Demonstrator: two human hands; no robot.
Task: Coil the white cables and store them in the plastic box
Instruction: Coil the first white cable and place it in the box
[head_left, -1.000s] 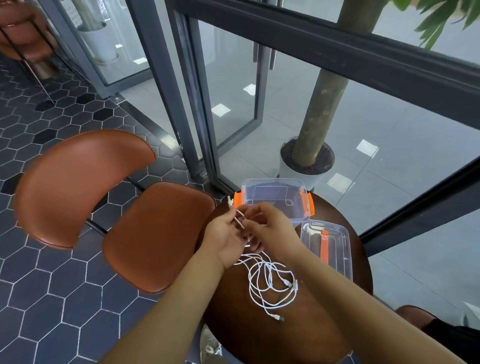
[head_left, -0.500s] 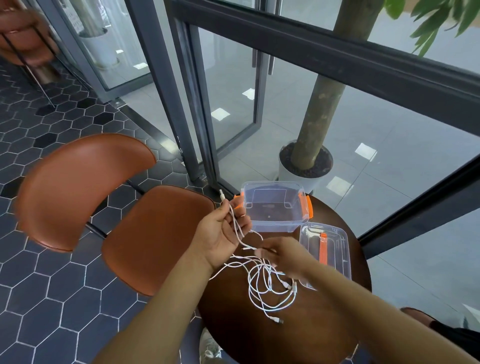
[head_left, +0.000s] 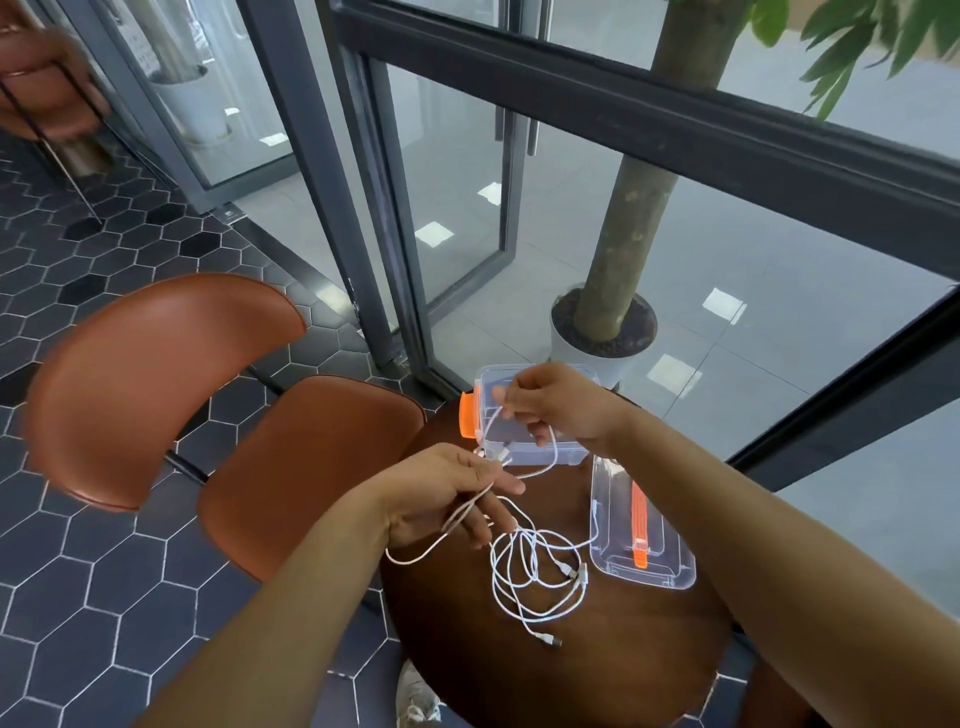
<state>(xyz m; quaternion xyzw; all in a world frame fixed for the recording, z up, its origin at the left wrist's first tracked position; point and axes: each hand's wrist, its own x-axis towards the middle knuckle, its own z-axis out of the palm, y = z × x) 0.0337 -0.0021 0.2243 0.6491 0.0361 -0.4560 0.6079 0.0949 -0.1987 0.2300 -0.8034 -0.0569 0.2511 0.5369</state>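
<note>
White cables (head_left: 535, 571): loose tangle on counter (head_left: 597, 675).
Left hand (head_left: 447, 493) and right hand (head_left: 550, 405) each pinch a strand; plug ends indistinct.

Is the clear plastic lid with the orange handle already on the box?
No: the clear plastic lid lies on the round wooden table beside the open box.

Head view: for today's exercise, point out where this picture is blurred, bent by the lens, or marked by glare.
Head view: the leaves top right and the chair top left are smeared; the window frame bows from wide-angle distortion; bright ceiling-light reflections sit on the glass; the white cables on the table stay fairly sharp.
</note>
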